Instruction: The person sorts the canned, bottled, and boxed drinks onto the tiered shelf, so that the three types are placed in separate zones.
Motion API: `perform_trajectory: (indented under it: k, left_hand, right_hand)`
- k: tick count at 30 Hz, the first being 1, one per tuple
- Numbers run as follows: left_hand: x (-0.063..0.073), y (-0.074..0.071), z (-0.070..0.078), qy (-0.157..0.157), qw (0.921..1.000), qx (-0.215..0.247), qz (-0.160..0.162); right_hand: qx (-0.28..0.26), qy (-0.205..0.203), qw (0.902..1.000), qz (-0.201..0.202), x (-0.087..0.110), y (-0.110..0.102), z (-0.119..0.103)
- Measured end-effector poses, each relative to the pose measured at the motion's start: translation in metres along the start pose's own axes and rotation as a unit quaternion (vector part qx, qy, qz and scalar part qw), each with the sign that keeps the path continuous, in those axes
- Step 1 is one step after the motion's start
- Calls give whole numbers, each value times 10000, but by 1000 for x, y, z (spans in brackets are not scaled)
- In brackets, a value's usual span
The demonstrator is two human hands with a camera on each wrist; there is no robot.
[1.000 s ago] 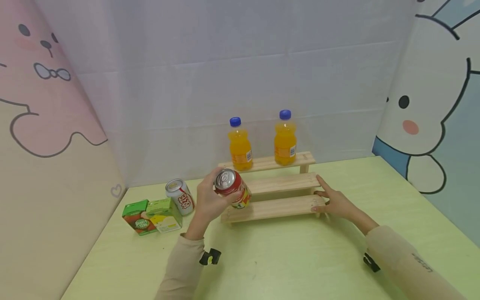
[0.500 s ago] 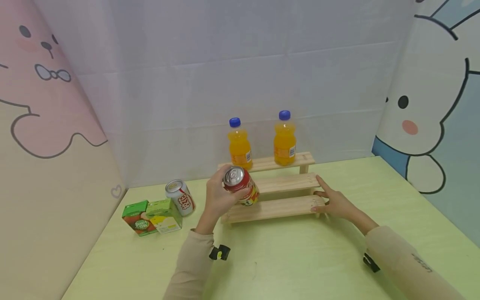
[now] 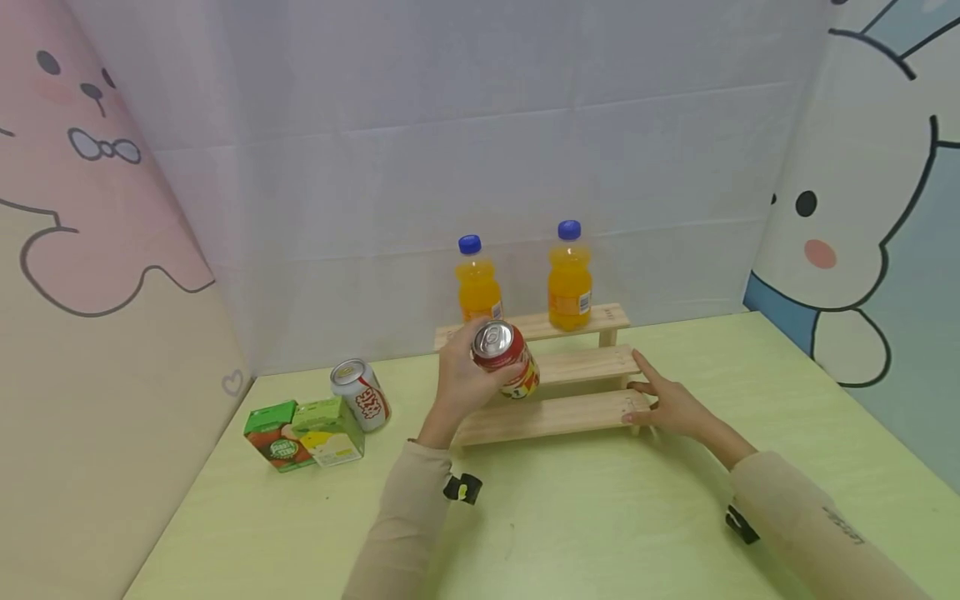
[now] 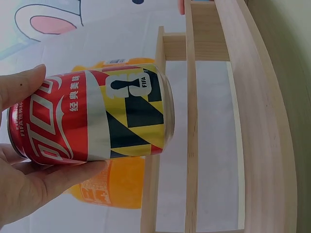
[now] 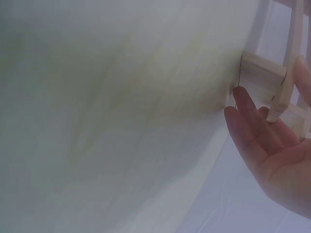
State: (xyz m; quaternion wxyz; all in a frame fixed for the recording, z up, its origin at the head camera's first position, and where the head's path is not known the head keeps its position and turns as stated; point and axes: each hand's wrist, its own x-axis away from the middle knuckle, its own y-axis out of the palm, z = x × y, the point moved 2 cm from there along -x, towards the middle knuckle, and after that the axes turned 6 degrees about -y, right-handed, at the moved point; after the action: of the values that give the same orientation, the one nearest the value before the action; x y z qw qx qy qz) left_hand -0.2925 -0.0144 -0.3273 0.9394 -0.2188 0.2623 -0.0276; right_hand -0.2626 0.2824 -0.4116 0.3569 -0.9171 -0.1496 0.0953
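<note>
My left hand [image 3: 467, 383] grips a red cola can [image 3: 510, 362] with a yellow-and-black pattern near its base. It hangs tilted in front of the three-step wooden rack [image 3: 562, 417], at about the height of the upper steps. In the left wrist view the can [image 4: 97, 116] lies between thumb and fingers, its bottom apart from the wood. My right hand [image 3: 675, 408] touches the rack's right end with its fingers spread. Those fingers [image 5: 248, 131] look mostly straight beside the board's end in the right wrist view.
Two orange drink bottles with blue caps, left [image 3: 480, 287] and right [image 3: 570, 287], stand on the top step. A silver-white can [image 3: 363, 396], a green-and-red carton [image 3: 277, 435] and a green-yellow carton [image 3: 330, 432] stand on the table at left. A white curtain [image 3: 480, 125] hangs behind.
My left hand has moved right and slightly up with the red cola can, now partly covering the left orange bottle. The right hand and the rack stay where they were.
</note>
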Motion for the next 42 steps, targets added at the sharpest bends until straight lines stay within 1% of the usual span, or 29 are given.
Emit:
perform_trajectory:
  k: [6,10,12,18,21,22,25,28,29,31,35,38,42]
  left_hand:
    - [-5,10,3,-263,9994,-173,-118]
    - [-8,15,4,-513,9978,-348,-223]
    - [-10,18,4,-562,9973,-378,-274]
    - [-17,27,4,-350,9983,-197,-419]
    - [-20,32,4,-258,9985,-117,-474]
    - [-20,33,4,-234,9986,-120,-465]
    - [-22,36,3,-202,9988,-165,-415]
    - [-23,39,2,-119,9991,-224,-354]
    - [-24,41,2,-99,9990,-249,-352]
    - [-26,43,2,-76,9989,-290,-370]
    - [-31,51,3,-249,9974,-398,-551]
    - [-35,57,4,-411,9958,-378,-723]
    - [-38,62,4,-412,9956,-191,-818]
  right_hand:
    - [29,50,10000,6,0,1,-1]
    - [5,84,10000,-4,0,0,-1]
    - [-2,111,9999,-10,0,0,-2]
    - [-37,140,9999,-8,1,-2,-3]
    - [-62,-15,10000,10,2,-3,-1]
    - [-51,-151,9999,22,2,-3,0]
    - [-65,-309,9995,21,3,-2,1]
    - [-83,-140,9999,8,1,-1,1]
    - [-100,-1,10000,4,1,0,0]
    - [-68,107,9999,-6,0,0,0]
    - [-27,135,9999,21,0,0,0]
    - [-41,120,9999,24,0,0,0]
    - [-70,73,9999,43,0,0,0]
